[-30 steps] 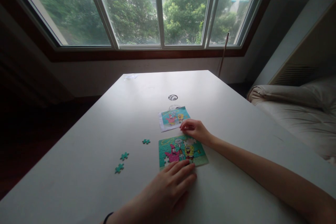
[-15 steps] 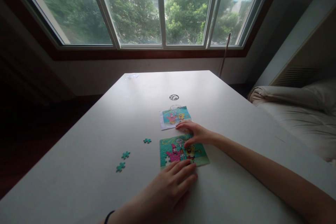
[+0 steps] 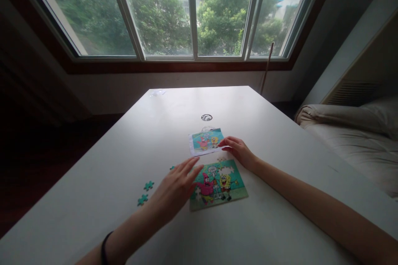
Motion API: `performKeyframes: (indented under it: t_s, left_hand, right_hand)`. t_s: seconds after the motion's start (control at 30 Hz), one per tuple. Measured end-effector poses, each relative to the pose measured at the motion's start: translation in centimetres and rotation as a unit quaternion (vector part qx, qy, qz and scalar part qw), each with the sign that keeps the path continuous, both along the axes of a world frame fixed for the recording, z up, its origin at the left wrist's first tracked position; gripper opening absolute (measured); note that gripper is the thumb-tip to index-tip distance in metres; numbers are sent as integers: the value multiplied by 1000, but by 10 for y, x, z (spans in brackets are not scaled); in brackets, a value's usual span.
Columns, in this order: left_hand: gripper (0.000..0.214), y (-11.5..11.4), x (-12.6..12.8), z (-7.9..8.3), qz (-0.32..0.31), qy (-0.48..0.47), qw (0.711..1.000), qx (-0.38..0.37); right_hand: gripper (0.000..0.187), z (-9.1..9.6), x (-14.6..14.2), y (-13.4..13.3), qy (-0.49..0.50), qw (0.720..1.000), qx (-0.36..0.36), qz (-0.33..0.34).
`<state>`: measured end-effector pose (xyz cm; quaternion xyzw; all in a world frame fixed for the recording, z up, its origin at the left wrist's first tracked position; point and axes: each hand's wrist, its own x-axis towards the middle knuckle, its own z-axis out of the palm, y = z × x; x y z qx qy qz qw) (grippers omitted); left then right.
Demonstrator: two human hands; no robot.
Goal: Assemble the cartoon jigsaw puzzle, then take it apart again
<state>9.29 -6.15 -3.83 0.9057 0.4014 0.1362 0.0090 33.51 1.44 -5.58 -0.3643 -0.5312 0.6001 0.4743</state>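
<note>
A jigsaw puzzle (image 3: 238, 188) with colourful cartoon characters lies nearly whole on the white table (image 3: 124, 153), with white gaps near its top right and left side. My left hand (image 3: 175, 188), a dark band at its wrist, hovers over the puzzle's left edge with fingers apart and nothing visible in them. Behind the puzzle lies a small printed picture (image 3: 205, 140) of the same scene. My right hand (image 3: 241, 152) is open at the picture's right edge, its fingertips over the corner; whether they touch it I cannot tell. Something small and pale (image 3: 220, 160) lies just above the puzzle.
Two loose green puzzle pieces, an upper one (image 3: 149, 185) and a lower one (image 3: 142, 199), lie left of my left hand. Another piece (image 3: 172, 168) is mostly hidden behind that hand. A round hole cover (image 3: 206, 117) and a clear plastic scrap (image 3: 158, 92) are farther back.
My left hand has moved left and up from the puzzle's front edge. My right hand has drawn back off the puzzle to the right, uncovering the gap near its top right.
</note>
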Motion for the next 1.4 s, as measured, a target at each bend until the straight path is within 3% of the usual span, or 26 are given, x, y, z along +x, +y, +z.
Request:
performKeyframes:
  t_s: [0.13,0.27,0.53,0.77,1.0,1.13,1.27,1.4]
  left_hand:
    - [46,29,-37,1,90,5,995,-32]
    - [42,40,-54,3,112,13,987,-116]
    - [22,42,-50,6,118,38,981,-152]
    - [19,43,-50,10,112,47,981,-149]
    - [10,42,-50,8,123,-5,984,-131]
    - [12,36,-36,13,108,-127,971,-173]
    - [14,23,-16,18,60,-250,928,-271]
    - [14,7,-2,16,39,-292,905,-307]
  right_hand:
    - [26,1,0,1,0,1000,-21,12]
    - [23,-1,1,3,17,999,-39,18]
    - [22,-4,1,4,13,999,-29,28]
    - [18,-3,0,3,-8,999,-2,35]
    - [21,0,2,4,-8,999,-24,26]
    - [25,7,-1,0,-94,994,59,25]
    - [24,25,-13,-23,-211,952,195,102]
    - [24,37,-26,-50,-256,918,259,159]
